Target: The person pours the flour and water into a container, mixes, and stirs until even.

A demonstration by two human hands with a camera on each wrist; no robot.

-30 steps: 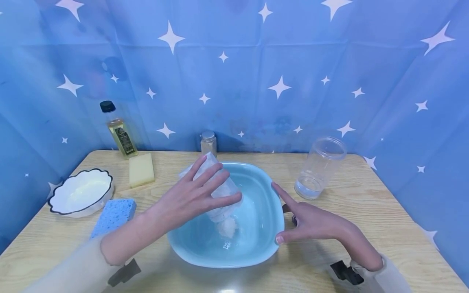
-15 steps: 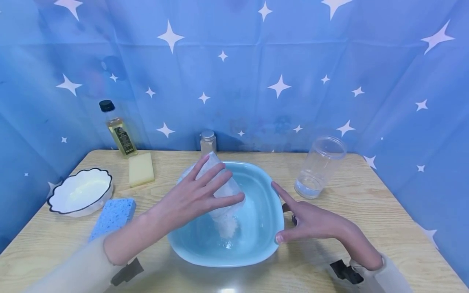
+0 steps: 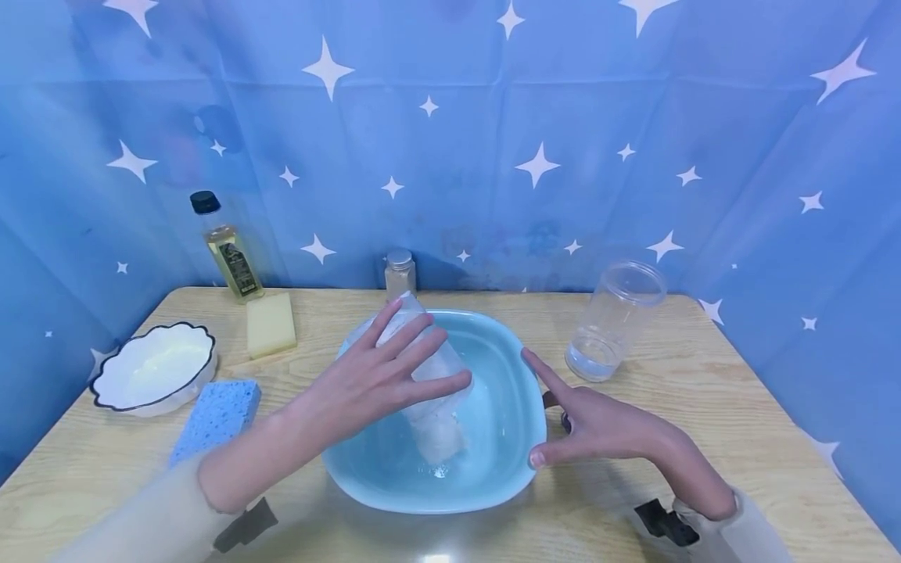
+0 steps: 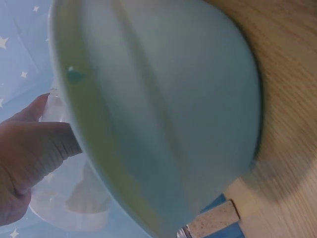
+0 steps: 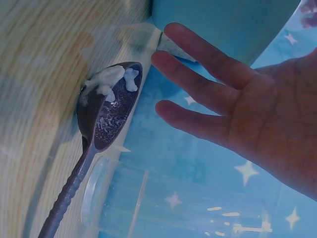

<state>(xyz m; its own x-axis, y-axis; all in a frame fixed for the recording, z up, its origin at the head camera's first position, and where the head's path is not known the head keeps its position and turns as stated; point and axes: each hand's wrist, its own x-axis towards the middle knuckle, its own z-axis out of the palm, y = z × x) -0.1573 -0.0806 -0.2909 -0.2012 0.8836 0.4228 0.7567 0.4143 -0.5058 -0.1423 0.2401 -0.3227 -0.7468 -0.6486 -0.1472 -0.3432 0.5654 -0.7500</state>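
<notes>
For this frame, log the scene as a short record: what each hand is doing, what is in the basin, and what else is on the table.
left hand: grips a clear jar tilted mouth-down over the basin
right hand: fingers straight, thumb at the basin rim
basin: light blue, white powder falling into it
spoon: dark, white residue, lying by the right hand
table: oil bottle, yellow sponge, blue sponge, white bowl, shaker, empty clear jar
</notes>
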